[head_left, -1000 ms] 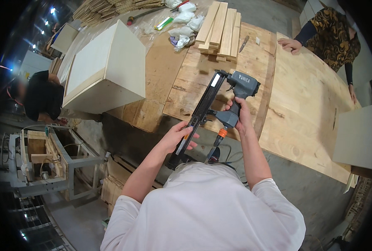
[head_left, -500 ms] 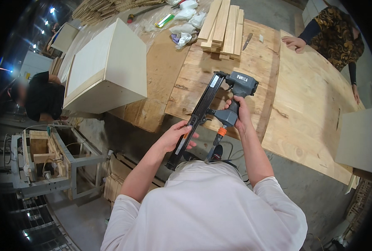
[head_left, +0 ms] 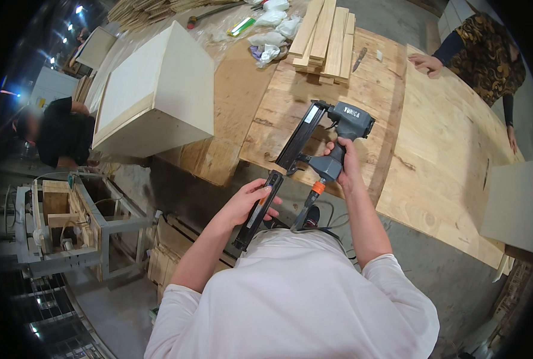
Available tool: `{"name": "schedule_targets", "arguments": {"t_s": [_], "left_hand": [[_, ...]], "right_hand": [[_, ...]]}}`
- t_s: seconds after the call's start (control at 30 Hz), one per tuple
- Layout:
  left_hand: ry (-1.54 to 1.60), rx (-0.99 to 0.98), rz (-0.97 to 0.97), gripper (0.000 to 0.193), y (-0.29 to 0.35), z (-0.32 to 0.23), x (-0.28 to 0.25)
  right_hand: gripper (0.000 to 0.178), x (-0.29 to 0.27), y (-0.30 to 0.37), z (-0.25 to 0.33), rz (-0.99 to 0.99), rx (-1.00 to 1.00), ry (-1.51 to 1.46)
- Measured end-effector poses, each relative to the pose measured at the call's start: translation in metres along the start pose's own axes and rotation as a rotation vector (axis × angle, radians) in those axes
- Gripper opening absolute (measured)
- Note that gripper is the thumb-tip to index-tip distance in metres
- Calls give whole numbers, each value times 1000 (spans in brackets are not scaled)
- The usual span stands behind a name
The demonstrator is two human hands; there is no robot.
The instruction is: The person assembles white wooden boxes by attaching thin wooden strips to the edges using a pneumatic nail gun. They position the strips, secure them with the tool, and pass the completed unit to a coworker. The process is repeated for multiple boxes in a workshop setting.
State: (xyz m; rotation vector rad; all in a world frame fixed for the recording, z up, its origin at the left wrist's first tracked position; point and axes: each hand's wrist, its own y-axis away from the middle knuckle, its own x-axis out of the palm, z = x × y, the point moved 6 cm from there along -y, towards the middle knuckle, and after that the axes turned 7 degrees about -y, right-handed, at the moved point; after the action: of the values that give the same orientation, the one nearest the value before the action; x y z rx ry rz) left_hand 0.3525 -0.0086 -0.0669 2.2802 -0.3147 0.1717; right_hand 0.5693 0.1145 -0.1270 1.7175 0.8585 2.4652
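My right hand (head_left: 345, 160) is wrapped round the handle of a dark grey pneumatic nail gun (head_left: 351, 119), held over the near edge of the plywood. An orange fitting (head_left: 318, 188) joins its base to an air hose. The gun's long black magazine rail (head_left: 300, 136) slants down toward my left. In my left hand (head_left: 248, 202) is the black sliding magazine cover (head_left: 258, 210), its fingers closed around the middle. A small gap shows between the cover's upper end and the rail on the gun. Whether nails lie inside the magazine cannot be made out.
Plywood sheets (head_left: 440, 149) cover the bench ahead, with stacked wood strips (head_left: 323, 42) and a knife (head_left: 359, 59) on it. A pale box (head_left: 159, 90) stands left. Another person's hand (head_left: 427, 64) rests on the far right sheet. A metal-framed machine (head_left: 102, 239) is at lower left.
My left hand has pulled the magazine cover down and back, so it has parted from the gun's rail. My right hand keeps hold of the gun in nearly the same place.
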Motion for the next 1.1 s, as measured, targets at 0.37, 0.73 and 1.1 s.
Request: {"name": "schedule_targets", "arguments": {"t_s": [0.37,0.73,1.1], "left_hand": [[60,17,29,19,-8,4,8],[8,10,36,20,-6,5,11],[64,-2,83,18,-2,15,19]], "right_hand": [[15,-3,13,-1,-6,14,22],[13,2,27,5,7,1,44],[14,-5,37,3,3,39,21]]}}
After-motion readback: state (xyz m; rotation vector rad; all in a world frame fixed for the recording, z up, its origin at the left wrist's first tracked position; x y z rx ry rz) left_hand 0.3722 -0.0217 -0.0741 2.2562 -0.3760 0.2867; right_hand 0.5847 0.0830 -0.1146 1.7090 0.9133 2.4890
